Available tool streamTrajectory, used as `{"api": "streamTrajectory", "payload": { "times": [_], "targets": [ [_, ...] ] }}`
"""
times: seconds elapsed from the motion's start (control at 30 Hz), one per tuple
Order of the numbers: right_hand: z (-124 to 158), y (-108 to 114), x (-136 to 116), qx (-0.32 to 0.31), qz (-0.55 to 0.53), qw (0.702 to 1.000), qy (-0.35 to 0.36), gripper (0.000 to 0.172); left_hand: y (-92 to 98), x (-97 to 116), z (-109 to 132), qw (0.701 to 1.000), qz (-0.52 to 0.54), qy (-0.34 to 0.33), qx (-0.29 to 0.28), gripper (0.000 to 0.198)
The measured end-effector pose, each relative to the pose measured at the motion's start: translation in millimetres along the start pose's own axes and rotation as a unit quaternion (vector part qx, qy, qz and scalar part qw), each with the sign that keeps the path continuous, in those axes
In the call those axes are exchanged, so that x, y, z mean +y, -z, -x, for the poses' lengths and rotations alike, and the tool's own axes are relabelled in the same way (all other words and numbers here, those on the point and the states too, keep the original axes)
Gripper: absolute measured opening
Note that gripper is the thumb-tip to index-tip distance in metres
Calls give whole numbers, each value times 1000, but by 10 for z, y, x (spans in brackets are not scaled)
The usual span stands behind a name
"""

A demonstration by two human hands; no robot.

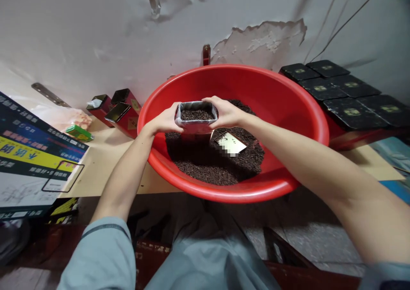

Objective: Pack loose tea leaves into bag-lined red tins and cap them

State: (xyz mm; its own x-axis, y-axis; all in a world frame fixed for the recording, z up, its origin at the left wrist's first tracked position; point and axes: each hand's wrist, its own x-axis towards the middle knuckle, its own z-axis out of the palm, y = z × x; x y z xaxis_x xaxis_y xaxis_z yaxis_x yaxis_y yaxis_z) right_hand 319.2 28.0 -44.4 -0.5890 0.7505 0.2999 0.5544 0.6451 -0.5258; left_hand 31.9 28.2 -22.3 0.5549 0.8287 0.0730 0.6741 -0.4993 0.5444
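Note:
A big red plastic basin [288, 106] sits on the table edge, part filled with dark loose tea leaves [221, 166]. Above the leaves I hold a small square red tin [196, 121] lined with a silvery bag and filled with tea. My left hand [166, 120] grips its left side and my right hand [226, 112] grips its right side, both with fingers closed round the rim. A shiny gold scoop or lid [231, 144] lies on the leaves just under my right hand.
Three open red tins [120, 108] stand left of the basin against the peeling wall. Several black lids or boxes [346, 93] lie in rows at the right. A printed cardboard box [35, 153] and a small green packet [79, 133] are at the left.

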Motion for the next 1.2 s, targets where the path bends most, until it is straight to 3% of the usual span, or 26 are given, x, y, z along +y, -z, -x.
{"api": "streamTrajectory", "payload": {
  "times": [0.17,0.3,0.5,0.7,0.9,1.07,1.2],
  "targets": [
    [13,-14,-51,-20,-3,999,-26,98,23,43,27,997,-5,50,-55,93],
    [6,-25,-14,9,-7,1000,-3,98,41,42,34,1000,18,21,-12,93],
    [-4,-161,78,-11,-24,999,-19,105,18,-10,33,997,9,52,-60,92],
    [0,-39,43,21,-20,1000,0,107,57,-40,50,999,37,-9,-5,94],
    [50,-147,93,-1,-43,998,-36,113,0,-4,15,997,5,48,-68,95],
    [28,-93,79,33,-62,997,-17,115,81,-20,55,999,25,-28,-2,93],
    [30,-180,49,12,-59,997,-40,118,69,-62,54,999,-23,7,-49,94]
  ]
}}
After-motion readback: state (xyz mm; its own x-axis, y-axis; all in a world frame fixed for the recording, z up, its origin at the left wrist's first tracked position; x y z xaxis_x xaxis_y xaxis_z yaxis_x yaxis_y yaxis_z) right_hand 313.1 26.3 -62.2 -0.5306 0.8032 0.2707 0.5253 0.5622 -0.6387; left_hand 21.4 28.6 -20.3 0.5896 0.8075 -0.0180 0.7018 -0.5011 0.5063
